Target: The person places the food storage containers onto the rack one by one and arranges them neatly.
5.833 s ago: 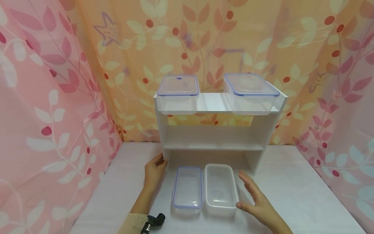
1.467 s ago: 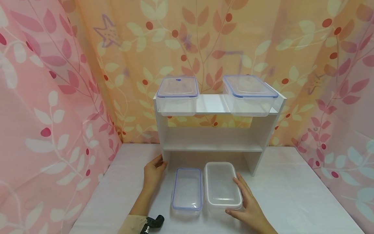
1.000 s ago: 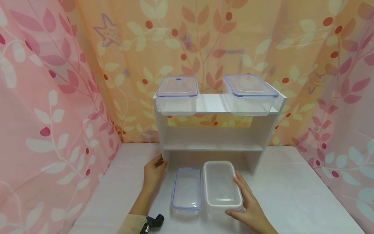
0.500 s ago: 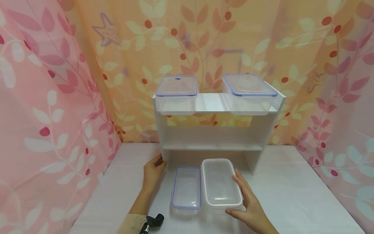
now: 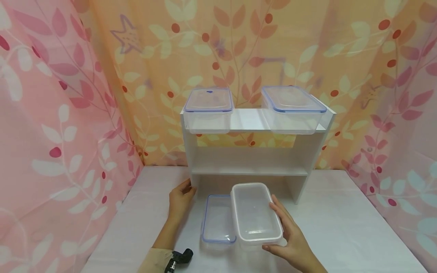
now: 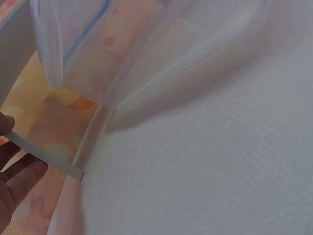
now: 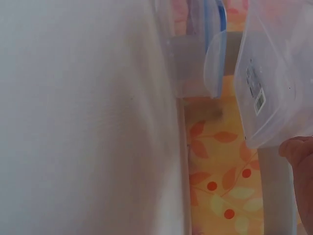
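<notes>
My right hand [image 5: 291,237] grips the right side of a clear food container with a white rim [image 5: 257,212], fingers along its long side and thumb at the near corner. In the right wrist view this food container [image 7: 274,83] is off the table, its base with a printed label showing. It partly covers a blue-rimmed food container [image 5: 215,218] standing on the table to its left. My left hand [image 5: 181,199] pinches the front edge of the white shelf's left side panel [image 5: 190,159]; in the left wrist view, thumb and fingers lie on either side of that panel [image 6: 49,156].
The white shelf unit [image 5: 249,161] stands behind the containers. On its top board sit two blue-lidded food containers, one left [image 5: 208,110] and one right [image 5: 293,110], both jutting past the front edge. Patterned curtains [image 5: 153,94] enclose the white table [image 5: 341,220].
My right hand, at first apart from the white-rimmed food container, has gripped it, lifted it and brought it left over the blue-rimmed one. The left hand keeps its place on the shelf.
</notes>
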Available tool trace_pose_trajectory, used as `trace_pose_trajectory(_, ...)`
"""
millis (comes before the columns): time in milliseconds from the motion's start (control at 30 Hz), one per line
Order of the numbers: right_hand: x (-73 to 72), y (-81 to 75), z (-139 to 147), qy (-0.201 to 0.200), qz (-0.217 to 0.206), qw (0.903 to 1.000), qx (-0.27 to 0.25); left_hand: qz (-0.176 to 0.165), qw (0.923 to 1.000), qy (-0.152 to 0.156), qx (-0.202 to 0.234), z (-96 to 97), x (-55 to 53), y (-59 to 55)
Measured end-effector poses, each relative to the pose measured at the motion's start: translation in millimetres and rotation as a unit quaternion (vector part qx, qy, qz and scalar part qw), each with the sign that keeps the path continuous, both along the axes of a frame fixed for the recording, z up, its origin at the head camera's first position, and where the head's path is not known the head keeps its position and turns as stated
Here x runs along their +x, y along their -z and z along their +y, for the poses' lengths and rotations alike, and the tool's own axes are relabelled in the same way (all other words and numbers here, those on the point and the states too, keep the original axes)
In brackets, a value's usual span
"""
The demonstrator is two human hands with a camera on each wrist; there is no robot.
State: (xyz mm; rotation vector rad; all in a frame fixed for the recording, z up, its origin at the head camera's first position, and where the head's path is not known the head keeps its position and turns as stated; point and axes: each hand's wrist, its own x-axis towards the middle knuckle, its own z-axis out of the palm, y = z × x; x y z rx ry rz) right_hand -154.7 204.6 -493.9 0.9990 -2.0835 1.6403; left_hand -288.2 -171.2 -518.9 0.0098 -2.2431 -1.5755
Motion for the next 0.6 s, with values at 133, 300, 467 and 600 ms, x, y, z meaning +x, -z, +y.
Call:
trace_pose_trajectory(133, 0.1, -7.8, -1.7, -0.001, 0.001, 1.0, -0.004, -0.002, 1.0, -0.001, -0.001, 0.0, -0.6, 0.8)
trace_pose_trajectory(300, 0.2, -18.2, -3.3, 0.001, 0.003, 1.0, -0.007, -0.001, 1.0, 0.0, -0.002, 0.8, -0.4, 0.8)
trace_pose_trajectory(467, -0.7, -27.4, -5.8, -0.007, 0.002, 0.9999, -0.013, 0.001, 1.0, -0.001, -0.001, 1.2, 0.7, -1.3)
trace_pose_trajectory(600, -1.5, -34.1, -7.9, -0.01, -0.005, 0.9998, -0.017, 0.001, 1.0, 0.003, 0.004, 1.8, 1.8, -3.1)
